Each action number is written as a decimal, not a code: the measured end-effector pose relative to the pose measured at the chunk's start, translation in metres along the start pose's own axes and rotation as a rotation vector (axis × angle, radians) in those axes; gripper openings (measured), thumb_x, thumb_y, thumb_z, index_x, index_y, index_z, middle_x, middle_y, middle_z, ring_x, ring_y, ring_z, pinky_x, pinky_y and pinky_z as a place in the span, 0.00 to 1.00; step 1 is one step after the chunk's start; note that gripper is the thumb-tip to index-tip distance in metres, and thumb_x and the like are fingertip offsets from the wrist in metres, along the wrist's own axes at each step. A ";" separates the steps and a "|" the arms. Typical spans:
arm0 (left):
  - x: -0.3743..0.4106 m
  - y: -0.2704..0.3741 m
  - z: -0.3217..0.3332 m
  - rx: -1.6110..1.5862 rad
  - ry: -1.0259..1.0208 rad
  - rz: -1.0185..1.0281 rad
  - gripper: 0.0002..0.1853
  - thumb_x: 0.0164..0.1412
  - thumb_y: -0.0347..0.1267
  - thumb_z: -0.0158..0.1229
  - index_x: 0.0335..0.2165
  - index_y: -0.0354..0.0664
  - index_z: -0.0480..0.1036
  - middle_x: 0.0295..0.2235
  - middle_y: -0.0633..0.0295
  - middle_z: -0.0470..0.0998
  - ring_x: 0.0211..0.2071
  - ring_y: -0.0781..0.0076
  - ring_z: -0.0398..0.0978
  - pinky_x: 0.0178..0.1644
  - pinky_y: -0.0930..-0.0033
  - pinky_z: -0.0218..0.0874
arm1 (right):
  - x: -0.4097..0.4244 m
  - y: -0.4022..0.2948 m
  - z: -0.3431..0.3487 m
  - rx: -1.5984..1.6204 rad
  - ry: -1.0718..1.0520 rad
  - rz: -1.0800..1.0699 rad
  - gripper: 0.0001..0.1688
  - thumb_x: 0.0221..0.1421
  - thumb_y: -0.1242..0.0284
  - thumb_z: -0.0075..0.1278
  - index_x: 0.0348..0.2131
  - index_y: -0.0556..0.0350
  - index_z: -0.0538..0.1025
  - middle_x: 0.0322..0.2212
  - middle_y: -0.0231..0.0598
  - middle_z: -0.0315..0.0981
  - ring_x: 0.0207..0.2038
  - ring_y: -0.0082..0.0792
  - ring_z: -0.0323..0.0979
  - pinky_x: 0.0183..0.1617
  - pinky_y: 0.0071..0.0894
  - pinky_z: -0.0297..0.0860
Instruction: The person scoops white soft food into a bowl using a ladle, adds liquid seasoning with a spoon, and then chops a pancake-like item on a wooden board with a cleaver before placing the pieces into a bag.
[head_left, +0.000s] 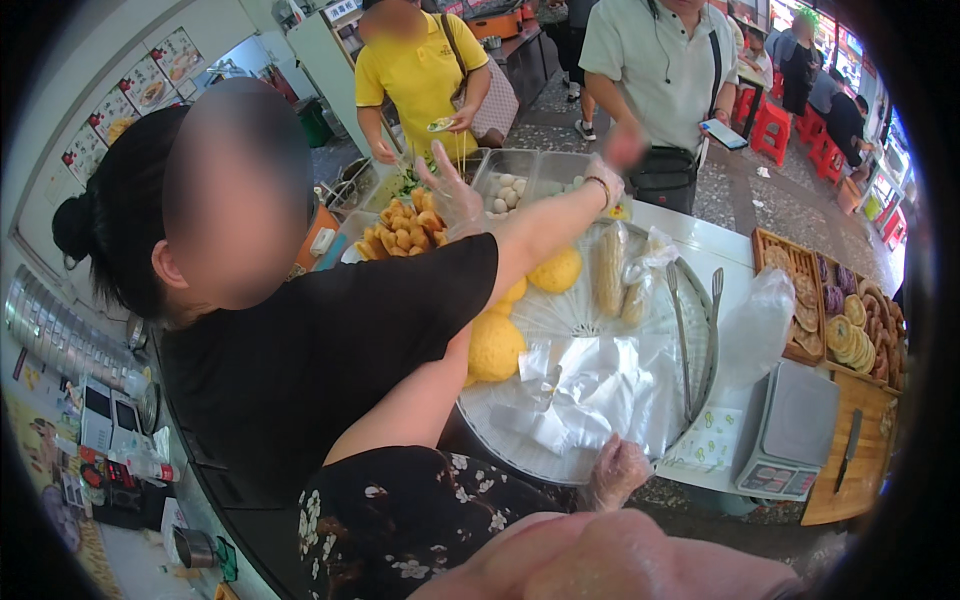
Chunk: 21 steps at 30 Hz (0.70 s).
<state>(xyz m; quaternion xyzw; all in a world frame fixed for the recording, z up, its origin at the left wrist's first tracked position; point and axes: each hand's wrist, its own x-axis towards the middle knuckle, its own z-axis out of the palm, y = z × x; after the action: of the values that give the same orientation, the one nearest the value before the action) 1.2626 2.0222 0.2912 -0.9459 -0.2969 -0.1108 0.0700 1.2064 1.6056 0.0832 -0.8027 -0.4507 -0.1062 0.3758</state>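
Observation:
My left hand (619, 474), in a clear plastic glove, is curled at the near rim of a round woven tray (487, 442). Its fingertips meet the lower edge of a pile of clear plastic bags (592, 382); I cannot tell whether they pinch one. At the dim lower right, a blurred bit of clear plastic (823, 556) may be my gloved right hand; its fingers are not readable. Big round yellow food balls (496, 348) sit on the tray's left side. Long pale food in plastic wrap (611, 270) lies toward the back. Metal tongs (682, 337) rest along the right.
A co-worker in black (337, 352) leans across from the left, gloved hands (454, 195) over fried dough pieces (405, 225) and toward a customer. Eggs (506, 193) fill a tub. Rightward are a scale (799, 412), a knife (850, 446) on a board, and pastry trays (855, 337).

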 end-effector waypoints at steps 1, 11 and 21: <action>0.001 0.003 0.003 0.033 -0.016 0.013 0.16 0.53 0.37 0.50 0.37 0.41 0.77 0.38 0.55 0.78 0.40 0.57 0.75 0.46 0.56 0.64 | -0.001 0.002 0.001 -0.007 0.003 -0.008 0.13 0.49 0.75 0.51 0.16 0.55 0.67 0.14 0.43 0.62 0.18 0.47 0.63 0.23 0.45 0.56; 0.002 0.008 0.020 0.224 -0.092 0.076 0.15 0.54 0.35 0.49 0.36 0.40 0.77 0.39 0.55 0.77 0.41 0.59 0.75 0.45 0.58 0.65 | 0.001 0.006 0.005 0.007 0.004 -0.032 0.14 0.48 0.74 0.52 0.15 0.54 0.65 0.14 0.42 0.61 0.18 0.46 0.62 0.22 0.44 0.55; -0.030 -0.110 -0.079 0.259 -0.117 -0.213 0.15 0.54 0.32 0.49 0.36 0.36 0.77 0.40 0.54 0.77 0.40 0.60 0.77 0.43 0.60 0.69 | 0.002 0.006 0.004 -0.029 -0.072 0.004 0.15 0.48 0.75 0.51 0.14 0.54 0.64 0.13 0.41 0.60 0.18 0.46 0.62 0.22 0.45 0.55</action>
<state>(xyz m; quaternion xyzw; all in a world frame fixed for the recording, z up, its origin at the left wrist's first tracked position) 1.1614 2.0797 0.3677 -0.8970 -0.4109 -0.0231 0.1616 1.2114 1.6077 0.0790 -0.8125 -0.4606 -0.0829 0.3476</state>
